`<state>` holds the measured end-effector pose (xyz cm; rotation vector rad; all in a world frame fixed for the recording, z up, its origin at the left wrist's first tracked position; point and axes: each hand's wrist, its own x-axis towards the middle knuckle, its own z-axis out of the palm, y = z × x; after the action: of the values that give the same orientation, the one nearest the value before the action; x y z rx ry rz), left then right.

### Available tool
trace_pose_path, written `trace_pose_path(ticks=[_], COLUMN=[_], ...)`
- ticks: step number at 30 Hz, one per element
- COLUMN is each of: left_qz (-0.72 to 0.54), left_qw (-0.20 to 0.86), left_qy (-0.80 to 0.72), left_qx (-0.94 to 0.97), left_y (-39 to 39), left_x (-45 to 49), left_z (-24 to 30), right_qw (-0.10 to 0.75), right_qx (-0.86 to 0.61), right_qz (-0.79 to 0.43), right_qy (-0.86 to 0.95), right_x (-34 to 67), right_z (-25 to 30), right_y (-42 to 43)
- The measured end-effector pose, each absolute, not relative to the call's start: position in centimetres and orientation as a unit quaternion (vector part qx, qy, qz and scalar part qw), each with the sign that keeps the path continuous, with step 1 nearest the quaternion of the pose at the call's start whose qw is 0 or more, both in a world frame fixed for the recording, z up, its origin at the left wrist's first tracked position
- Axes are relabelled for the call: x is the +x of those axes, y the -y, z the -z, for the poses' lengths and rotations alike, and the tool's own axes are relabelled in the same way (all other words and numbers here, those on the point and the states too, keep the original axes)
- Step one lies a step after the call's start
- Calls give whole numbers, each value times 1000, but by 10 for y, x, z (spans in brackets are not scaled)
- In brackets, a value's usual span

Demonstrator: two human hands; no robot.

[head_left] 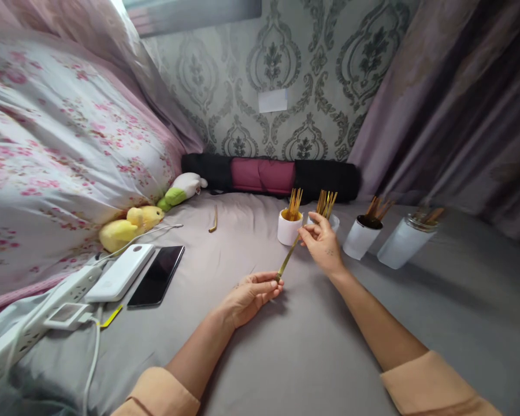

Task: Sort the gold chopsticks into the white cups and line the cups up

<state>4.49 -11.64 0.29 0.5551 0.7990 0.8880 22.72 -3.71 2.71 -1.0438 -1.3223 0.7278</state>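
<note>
I hold a thin, flat, olive-gold strip (289, 258) at a slant near the centre of the frame, its lower end pinched between the thumb and fingers of my left hand (252, 296). My right hand (323, 242), just above and to the right, has its thumb and fingertips drawn close together at the strip's upper end.

Right of centre, four containers stand in a row on a grey, rumpled cloth (312, 352), each holding upright or leaning thin sticks: a white cup with a yellow inside (289, 233); a whitish, clear-rimmed cup (335, 222), partly hidden behind my right hand; a white cup with a dark inside (359, 242); and, farthest right, a white-wrapped glass jar (401, 245), tilted in view. Left of centre, a bent, gold-coloured strip (215, 221) lies alone on the cloth.

At left, a black, glossy smartphone (156, 276) lies beside a white, rounded power bank (122, 271), near a long white power strip (34, 323). A yellow plush toy (123, 230) rests above them. Across the upper middle, a black-and-maroon fabric roll (262, 175) lies before grey, damask-patterned wallpaper (274, 58).
</note>
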Motion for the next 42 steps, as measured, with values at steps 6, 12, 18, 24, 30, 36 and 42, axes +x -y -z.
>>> trace_pose_path(ticks=[6, 12, 18, 24, 30, 36, 42], left_qz=[-410, -410, -413, -416, -416, -415, -416], left_qw=[795, 788, 784, 788, 792, 790, 785], left_qy=[-360, -376, -384, -377, -377, -389, -398], left_qx=[266, 266, 259, 252, 241, 229, 229], left_y=[116, 116, 118, 121, 122, 121, 119], left_x=[46, 47, 48, 49, 50, 50, 51], left_z=[-3, -4, -7, -8, -7, -8, -9], right_qw=[594, 580, 569, 570, 576, 585, 584], right_qx=[-468, -481, -501, -510, -506, -503, -488], right_qz=[-320, -325, -343, -341, -338, -350, -374], right_qy=[572, 571, 554, 546, 546, 531, 531], right_x=[231, 232, 231, 232, 230, 229, 233], right_z=[-26, -38, -58, -69, -76, -78, -76], right_y=[35, 38, 44, 44, 42, 39, 36])
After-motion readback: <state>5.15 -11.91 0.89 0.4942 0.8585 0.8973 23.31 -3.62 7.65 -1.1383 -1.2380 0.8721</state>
